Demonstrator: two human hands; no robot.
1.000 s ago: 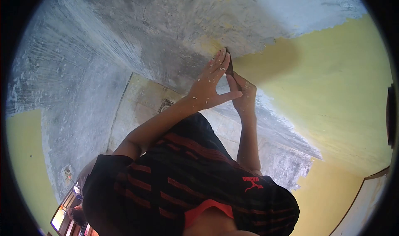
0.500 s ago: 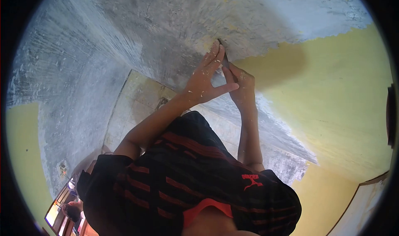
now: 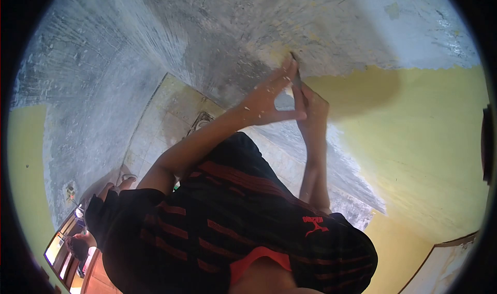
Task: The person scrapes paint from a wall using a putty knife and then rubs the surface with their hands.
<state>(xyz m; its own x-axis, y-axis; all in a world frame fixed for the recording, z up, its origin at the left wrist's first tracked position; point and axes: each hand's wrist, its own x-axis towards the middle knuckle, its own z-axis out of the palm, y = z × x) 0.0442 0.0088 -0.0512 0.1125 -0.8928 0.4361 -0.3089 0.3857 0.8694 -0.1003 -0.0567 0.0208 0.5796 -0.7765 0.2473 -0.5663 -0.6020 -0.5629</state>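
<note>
My right hand (image 3: 313, 106) is wrapped around the lower end of a narrow, dark flat scraper (image 3: 297, 79), whose tip meets the wall. My left hand (image 3: 266, 101) has its fingers stretched out, with the fingertips pressed on the scraper near its tip. The left thumb is spread away and reaches across to the right hand. Pale flakes stick to the back of the left hand. Around the scraper's tip, the grey wall (image 3: 228, 35) shows scratch marks and yellowish traces. What the right palm covers of the scraper is hidden.
Yellow paint (image 3: 429, 107) with a ragged edge covers the wall on the right. Below lies a pale tiled floor (image 3: 150, 133) with a dark-edged square fitting (image 3: 201, 122). Another person (image 3: 77, 246) is at the lower left near a window (image 3: 54, 250). A wooden-edged panel (image 3: 440, 265) stands lower right.
The view has shifted, and both hands with the scraper appear farther right in the frame. The hold on the scraper looks the same. More of the person's feet shows at the left.
</note>
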